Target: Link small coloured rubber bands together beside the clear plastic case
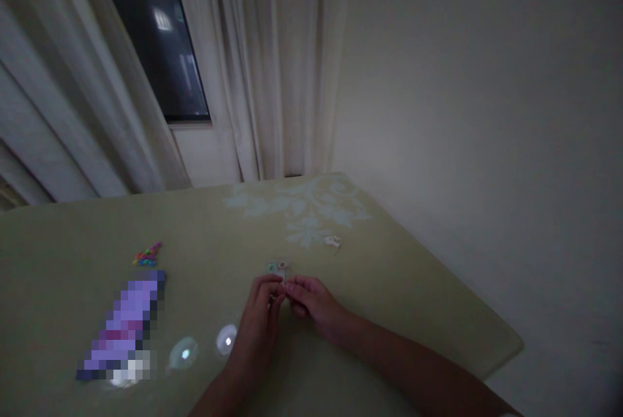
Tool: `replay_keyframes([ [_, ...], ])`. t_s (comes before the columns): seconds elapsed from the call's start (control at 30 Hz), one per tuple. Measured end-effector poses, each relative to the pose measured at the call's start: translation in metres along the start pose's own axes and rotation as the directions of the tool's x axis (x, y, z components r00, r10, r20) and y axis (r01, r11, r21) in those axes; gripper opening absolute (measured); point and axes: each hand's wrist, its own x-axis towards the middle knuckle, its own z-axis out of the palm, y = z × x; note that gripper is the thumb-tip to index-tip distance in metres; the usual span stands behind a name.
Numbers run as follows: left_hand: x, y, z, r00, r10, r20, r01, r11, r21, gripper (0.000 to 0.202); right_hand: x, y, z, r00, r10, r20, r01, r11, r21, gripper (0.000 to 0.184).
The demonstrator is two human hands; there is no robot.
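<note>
My left hand (265, 303) and my right hand (307, 298) meet over the table, their fingertips pinched close together. Something tiny seems to sit between the fingers, too small and dark to name. Just beyond the fingertips lies a small clear piece (279, 268) with a greenish ring on its left and a reddish ring on its right. Whether my fingers touch that piece I cannot tell. Farther back and to the right rests a small white item (333, 242) of unclear kind.
A pale green table (399, 313) with a leaf pattern runs up to the wall (467, 112) on the right. At left are a pile of small colourful pieces (146, 255) and a pixelated purple object (124, 323). Curtains (253, 67) hang behind, beside a dark window (165, 34).
</note>
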Motion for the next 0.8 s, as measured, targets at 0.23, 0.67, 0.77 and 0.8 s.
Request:
replay_keyframes([
  [0.23,0.003,0.006,-0.007,0.996,0.069,-0.047,-0.07,0.997,-0.027,0.013,-0.001,-0.005,-0.003,0.999,-0.007,-0.032,0.006,1.0,-0.026,0.044],
  [0.67,0.005,0.001,-0.014,0.957,-0.284,0.063,0.29,0.904,-0.313,0.027,0.0,-0.006,-0.009,1.0,-0.013,-0.012,0.012,0.995,-0.096,0.041],
  [0.77,0.009,0.002,-0.019,0.956,-0.26,0.14,0.29,0.911,-0.294,0.027,0.001,-0.006,-0.011,1.0,-0.026,-0.013,0.024,0.994,-0.11,0.037],
  [0.8,0.01,0.003,-0.021,0.954,-0.259,0.15,0.293,0.911,-0.291,0.027,0.002,-0.007,-0.012,0.999,-0.043,-0.008,0.041,0.991,-0.125,0.036],
])
